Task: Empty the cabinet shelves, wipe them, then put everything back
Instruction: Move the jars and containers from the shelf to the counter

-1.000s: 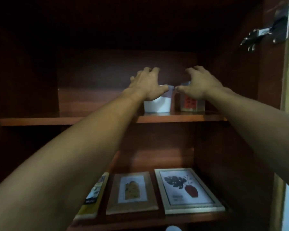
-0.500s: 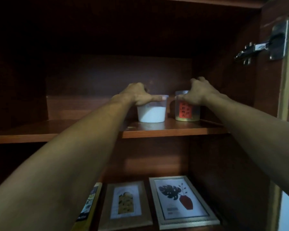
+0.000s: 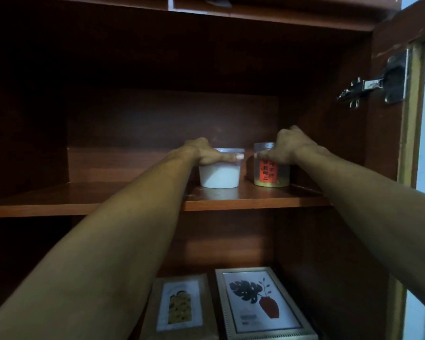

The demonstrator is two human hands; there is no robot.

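both arms reach into the cabinet. left hand (image 3: pixel 204 153) lies over the top of a white tub (image 3: pixel 219 176), fingers curled down past the far rim, thumb stretched along the near rim: gripping it. right hand (image 3: pixel 287 148) is closed over the top of a clear jar (image 3: pixel 271 173) with a red label, thumb pressed on the near side. both containers stand upright on the upper shelf (image 3: pixel 255 200), right half, jar just beside the tub at its 3 o'clock, not touching. at 6 o'clock, on the shelf below, two picture frames (image 3: pixel 263 305) lie flat side by side. door hinge (image 3: pixel 373 84) at 2 o'clock.
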